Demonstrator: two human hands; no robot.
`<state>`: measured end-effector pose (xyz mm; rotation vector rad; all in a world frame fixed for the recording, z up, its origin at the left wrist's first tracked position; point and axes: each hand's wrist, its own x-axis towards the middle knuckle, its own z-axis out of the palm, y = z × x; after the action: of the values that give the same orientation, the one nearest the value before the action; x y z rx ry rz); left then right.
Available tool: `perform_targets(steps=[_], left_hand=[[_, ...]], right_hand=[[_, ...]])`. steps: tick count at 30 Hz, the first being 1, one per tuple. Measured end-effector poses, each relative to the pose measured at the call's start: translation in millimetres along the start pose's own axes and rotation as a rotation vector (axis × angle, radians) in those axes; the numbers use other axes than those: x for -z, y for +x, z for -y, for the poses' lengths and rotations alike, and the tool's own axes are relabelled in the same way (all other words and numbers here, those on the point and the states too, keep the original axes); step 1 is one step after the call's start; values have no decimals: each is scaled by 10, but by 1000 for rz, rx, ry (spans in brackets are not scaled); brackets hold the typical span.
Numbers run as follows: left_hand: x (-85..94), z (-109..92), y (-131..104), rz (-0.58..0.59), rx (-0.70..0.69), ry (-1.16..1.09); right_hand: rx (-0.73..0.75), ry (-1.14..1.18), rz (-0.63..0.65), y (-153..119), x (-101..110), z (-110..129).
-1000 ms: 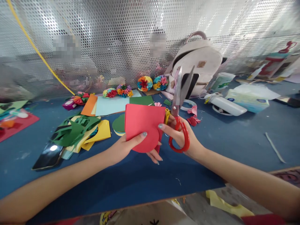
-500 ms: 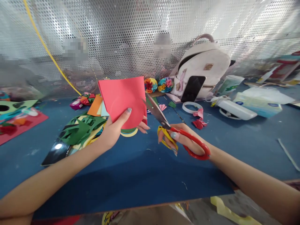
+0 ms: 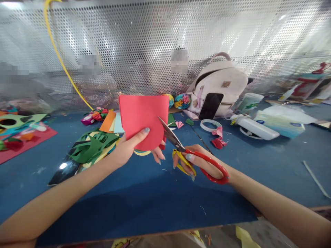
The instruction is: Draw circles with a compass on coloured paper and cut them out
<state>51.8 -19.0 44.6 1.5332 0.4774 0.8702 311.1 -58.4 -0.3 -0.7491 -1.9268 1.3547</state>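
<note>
Ahead of my right grip, closed on scissors, I'd smoothly rotate the red paper pinched in my left grip.

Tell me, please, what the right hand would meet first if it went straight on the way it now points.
Led by the scissors, the right hand would probably meet the red paper in the left hand first, though depth is unclear.

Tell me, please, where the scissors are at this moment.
In the head view, the scissors are just right of centre, in the right hand, their blades at the right edge of the red paper that the left hand holds.
</note>
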Motion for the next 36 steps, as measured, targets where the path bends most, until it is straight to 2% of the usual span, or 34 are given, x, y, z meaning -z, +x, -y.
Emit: perform_targets(steps=[7,13,20,24,29,36], left_hand=[[-88,3,-62,74,134,58],[-121,13,-73,203,191,-56],[-106,23,-81,185,246,-56],[-103,18,-81,234,252,-93],[-114,23,-82,188,253,-85],[-115,-5,-71,279,228,-143]], right_hand=[[5,21,-5,-25,19,-37],[-23,15,-22,-23,-1,-57],[-46,-11,-71,-39,-28,-92],[-88,0,-98,-58,-43,-126],[-84,32,-112,-54,-84,-103],[-79,36,-94,-44,-81,-81]])
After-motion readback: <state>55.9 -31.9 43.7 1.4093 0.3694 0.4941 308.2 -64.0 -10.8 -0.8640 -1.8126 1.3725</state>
